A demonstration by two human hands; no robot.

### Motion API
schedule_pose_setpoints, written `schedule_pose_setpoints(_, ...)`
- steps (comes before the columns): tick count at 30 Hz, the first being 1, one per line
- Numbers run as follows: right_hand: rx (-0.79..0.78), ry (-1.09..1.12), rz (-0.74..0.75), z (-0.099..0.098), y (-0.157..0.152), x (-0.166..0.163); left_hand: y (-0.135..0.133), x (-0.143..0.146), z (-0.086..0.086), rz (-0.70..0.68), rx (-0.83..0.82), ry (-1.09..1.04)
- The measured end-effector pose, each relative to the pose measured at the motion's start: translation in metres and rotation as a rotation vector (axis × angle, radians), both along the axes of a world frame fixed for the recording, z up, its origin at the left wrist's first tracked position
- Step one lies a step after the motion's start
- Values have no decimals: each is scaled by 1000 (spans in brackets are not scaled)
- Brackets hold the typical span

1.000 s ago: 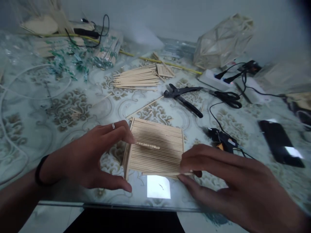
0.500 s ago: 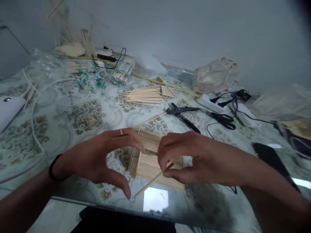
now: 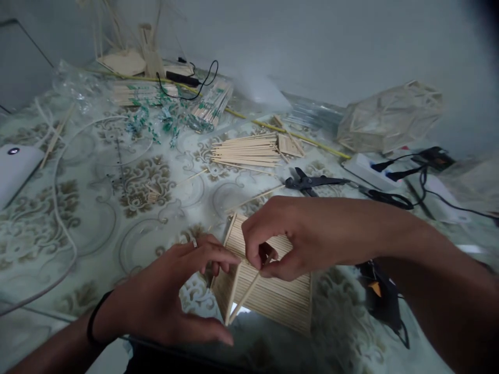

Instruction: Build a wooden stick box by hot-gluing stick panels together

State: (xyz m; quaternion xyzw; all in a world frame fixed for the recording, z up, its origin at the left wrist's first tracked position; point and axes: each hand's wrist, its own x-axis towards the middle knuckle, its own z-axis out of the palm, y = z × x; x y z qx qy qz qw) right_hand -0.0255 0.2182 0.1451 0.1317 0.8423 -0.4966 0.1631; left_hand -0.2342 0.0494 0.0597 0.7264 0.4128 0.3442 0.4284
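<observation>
Pinched between the thumb and fingers of my right hand [image 3: 286,239] is a thin wooden stick [image 3: 247,293], its lower end slanting down toward the near left corner of a small structure of glued sticks [image 3: 278,298]. That structure has ribbed, sloping panels and lies on the table close to me. My left hand [image 3: 191,291], with a ring and a dark wristband, is spread at its left side. Its forefinger reaches the structure's left edge, while the thumb points toward the stick's lower end. My right hand hides part of the upper panel.
Loose sticks [image 3: 245,150] lie in a pile beyond the structure, with black pliers [image 3: 307,182] to their right. A white power strip [image 3: 368,171] with cables and a stick-built polyhedron [image 3: 390,119] stand at the back right. Packaged sticks [image 3: 212,106] lie farther back.
My right hand has brought the stick's lower end to the structure's near left corner. My left hand has shifted slightly right and down. The camera view has moved a little.
</observation>
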Motion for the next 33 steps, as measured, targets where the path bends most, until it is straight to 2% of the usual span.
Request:
schedule_pose_setpoints(14, -210, -41, 43, -18, 19, -20, 1, 2, 0, 45, 40, 78)
schedule_pose_setpoints(20, -330, -39, 74, -29, 25, -27, 2, 3, -1, 40, 51, 19)
schedule_pose_setpoints(33, -384, -19, 87, -36, 24, -26, 7, 3, 1, 36, 115, 47)
